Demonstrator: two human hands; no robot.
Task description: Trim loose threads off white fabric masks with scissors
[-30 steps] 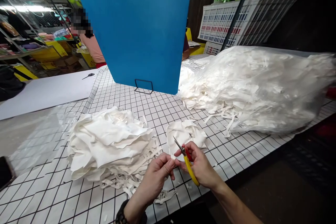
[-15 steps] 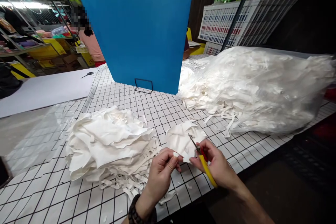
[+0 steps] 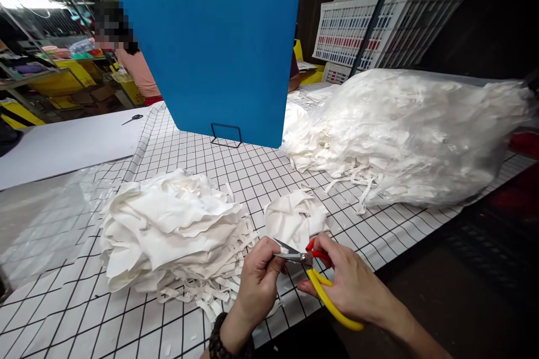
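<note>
My right hand (image 3: pixel 349 275) grips scissors (image 3: pixel 306 258) with one red and one yellow handle. Their blades are parted and point left, with the tips at the fingers of my left hand (image 3: pixel 260 276). That left hand is pinched closed on part of a white cloth piece (image 3: pixel 295 214); the held bit is mostly hidden by fingers and blades. The rest of this cloth lies crumpled on the table just beyond both hands. To the left sits a heap of white cloth pieces (image 3: pixel 168 230) with narrow straps spilling from its front.
A large clear bag (image 3: pixel 421 140) full of white cloth lies at the right. A blue board (image 3: pixel 210 50) stands upright on the gridded tablecloth (image 3: pixel 252 174). Dark scissors (image 3: pixel 132 119) rest at the far left. A person (image 3: pixel 138 73) and stacked crates (image 3: pixel 357 28) are behind.
My right hand has turned the scissors from pointing away to pointing left, and their blades have opened beside my left fingers. The view has shifted slightly.
</note>
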